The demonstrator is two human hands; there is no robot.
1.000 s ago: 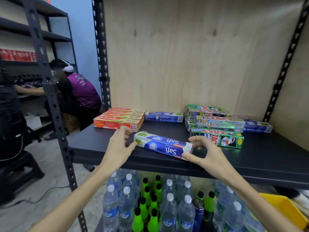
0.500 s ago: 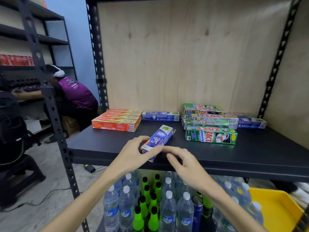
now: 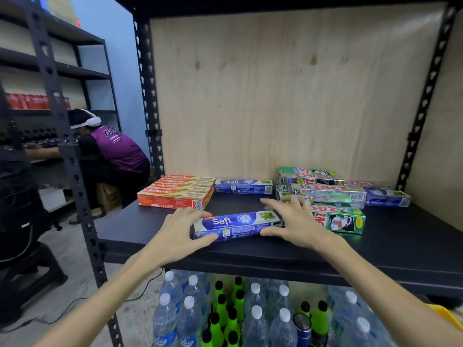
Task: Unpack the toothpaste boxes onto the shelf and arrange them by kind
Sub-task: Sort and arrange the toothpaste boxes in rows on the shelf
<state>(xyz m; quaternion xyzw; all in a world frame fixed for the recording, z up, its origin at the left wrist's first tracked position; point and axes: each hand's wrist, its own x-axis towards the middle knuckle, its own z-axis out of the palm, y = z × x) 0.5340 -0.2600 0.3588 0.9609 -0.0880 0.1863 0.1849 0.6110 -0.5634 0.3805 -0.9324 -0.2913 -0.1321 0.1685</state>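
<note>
A blue Safi toothpaste box (image 3: 238,225) lies flat and crosswise near the front of the black shelf (image 3: 400,251). My left hand (image 3: 178,231) grips its left end and my right hand (image 3: 294,221) grips its right end. Behind it at the left lies a row of red Colgate boxes (image 3: 178,192). Another Safi box (image 3: 243,186) sits at the back middle. Green Zact boxes (image 3: 323,189) are piled loosely at the right, one (image 3: 338,220) lying in front. Two more blue Safi boxes (image 3: 387,196) lie at the far right back.
Water bottles (image 3: 255,319) and green bottles (image 3: 225,311) fill the level below. A yellow bin (image 3: 448,316) shows at lower right. A person in a purple shirt (image 3: 112,151) crouches at another rack on the left. Black uprights (image 3: 147,91) frame the shelf.
The Safi box was turned from pointing away from me to lying crosswise with its label upright. Both hands shifted out to its two ends.
</note>
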